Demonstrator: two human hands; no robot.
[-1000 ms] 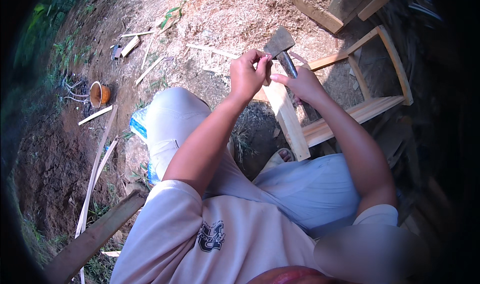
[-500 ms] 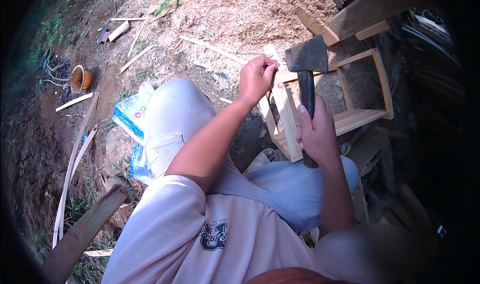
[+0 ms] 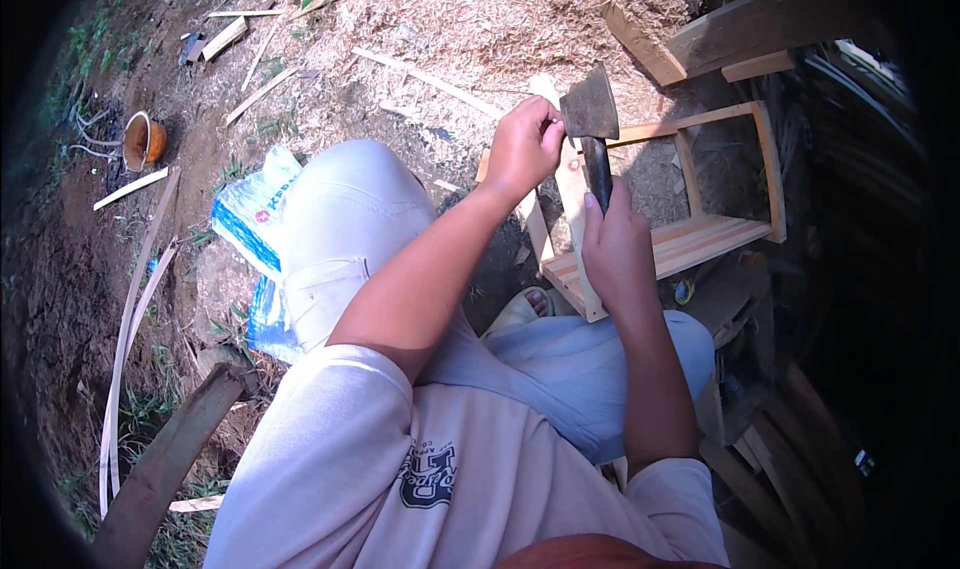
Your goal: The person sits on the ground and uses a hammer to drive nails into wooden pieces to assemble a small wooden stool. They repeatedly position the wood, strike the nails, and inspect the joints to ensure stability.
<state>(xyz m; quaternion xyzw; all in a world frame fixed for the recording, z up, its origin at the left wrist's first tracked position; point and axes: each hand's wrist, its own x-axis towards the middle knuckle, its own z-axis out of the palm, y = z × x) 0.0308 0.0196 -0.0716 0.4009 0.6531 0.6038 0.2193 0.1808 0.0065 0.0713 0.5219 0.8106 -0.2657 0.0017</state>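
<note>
My right hand point(image 3: 619, 249) is closed around the dark handle of a hatchet point(image 3: 590, 106), whose broad, worn metal head points away from me. The head is up against the fingers of my left hand point(image 3: 525, 151), or just above them. Those left fingers are pinched together at the upper part of a pale wooden slat point(image 3: 571, 194); whatever is between them is too small or too hidden to name. The slat belongs to a light wooden frame point(image 3: 768, 169) with a slatted panel point(image 3: 712, 246), resting on the ground in front of my bent knees.
Wood shavings point(image 3: 470, 34) cover the ground ahead. Thick planks point(image 3: 745, 29) stand at the far right. Left of my knee lie a blue and white plastic bag point(image 3: 250, 214), an orange-brown bucket point(image 3: 150, 141) and long thin wood strips point(image 3: 135, 279). A weathered beam point(image 3: 180, 449) slants at lower left.
The hatchet head has come down and left, closer to my left fingers, and is turned more edge-on. My left hand stays by the slat, its fingers curled tighter.
</note>
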